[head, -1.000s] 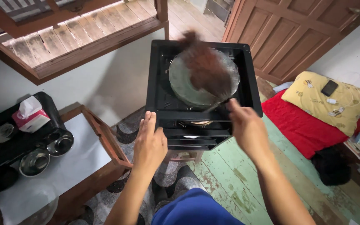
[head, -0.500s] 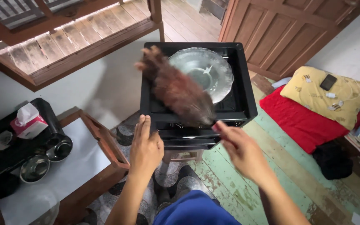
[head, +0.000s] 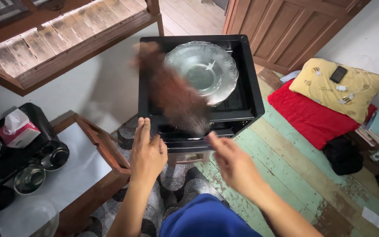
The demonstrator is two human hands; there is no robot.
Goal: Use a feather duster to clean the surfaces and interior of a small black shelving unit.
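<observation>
My right hand (head: 233,164) grips the handle of a brown feather duster (head: 172,94), blurred by motion. Its feathers lie across the left part of a black open-topped box (head: 253,94), next to the clear glass plate (head: 200,70) that rests in the box. My left hand (head: 148,151) lies flat with fingers together against the box's near left corner. The box stands on a small stand, mostly hidden beneath it.
A low wooden table (head: 106,149) with a white top stands at the left, beside a black tray (head: 5,162) holding metal bowls and a tissue box (head: 16,127). A red mattress (head: 316,118) with a yellow pillow (head: 338,87) and a phone lies at the right.
The duster has swept from over the glass plate to the left side of the box. My right hand moved left and nearer. My left hand stayed on the box's corner.
</observation>
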